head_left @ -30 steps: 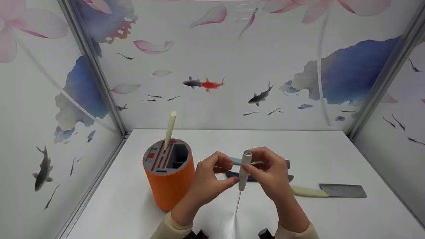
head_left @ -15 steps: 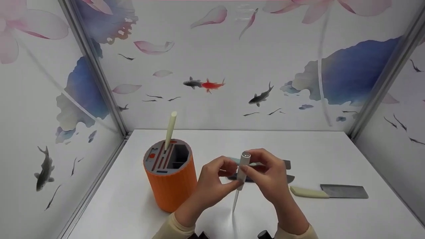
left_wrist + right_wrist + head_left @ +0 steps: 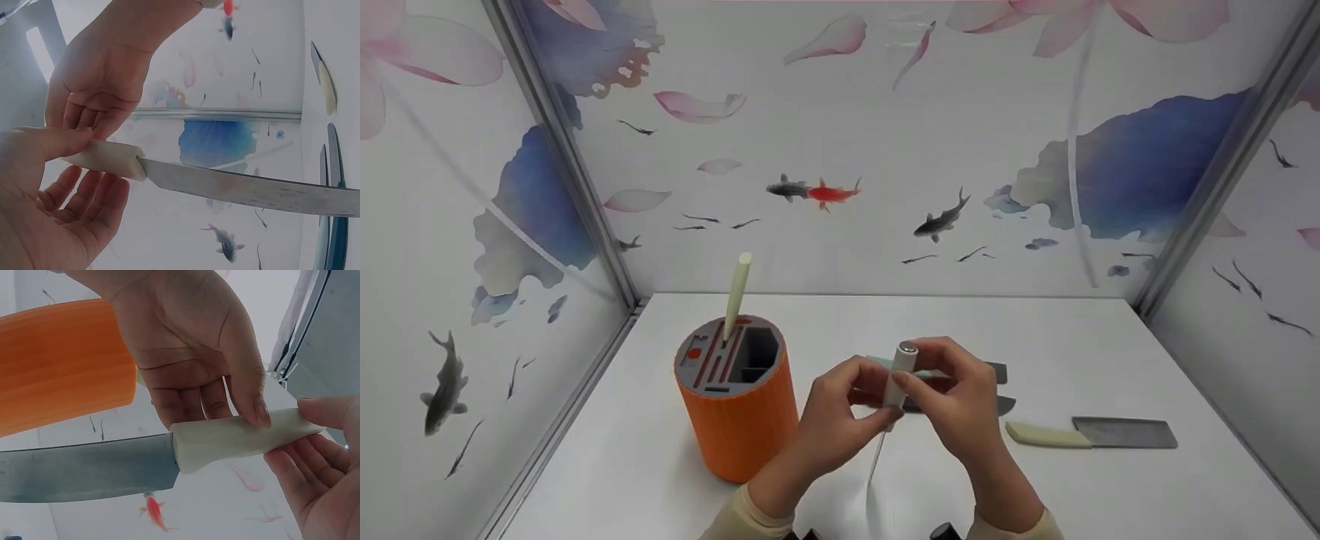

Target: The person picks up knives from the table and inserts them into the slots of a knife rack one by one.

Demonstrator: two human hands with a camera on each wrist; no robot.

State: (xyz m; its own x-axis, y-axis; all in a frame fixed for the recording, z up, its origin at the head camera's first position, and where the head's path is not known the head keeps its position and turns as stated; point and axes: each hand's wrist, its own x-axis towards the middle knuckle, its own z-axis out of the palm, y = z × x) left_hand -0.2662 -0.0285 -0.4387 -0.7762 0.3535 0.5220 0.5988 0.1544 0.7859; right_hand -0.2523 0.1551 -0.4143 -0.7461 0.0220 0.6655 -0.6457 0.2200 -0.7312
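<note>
A knife with a white handle (image 3: 901, 367) hangs blade down between both hands. In the head view its blade looks like a thin line; the wrist views show the broad steel blade (image 3: 90, 467) side on. My right hand (image 3: 960, 397) pinches the upper handle near its end cap. Lower down, nearer the blade, my left hand (image 3: 840, 420) holds the handle with its thumb in front and fingers behind. To the left stands an orange knife block (image 3: 739, 431) with slots on its grey top. One pale yellow handle (image 3: 737, 296) sticks up from a slot.
A cleaver (image 3: 1125, 433) with a pale yellow handle lies at the right on the white table (image 3: 1102, 495). Behind my hands lie a light blue-handled knife (image 3: 877, 361) and a dark-handled knife (image 3: 1005, 406), both partly hidden. Printed panels wall the table in.
The knife has shifted a little left and tilts more, with its blade's lower end swinging left. My left fingers have moved closer in around the handle. The right hand keeps its pinch.
</note>
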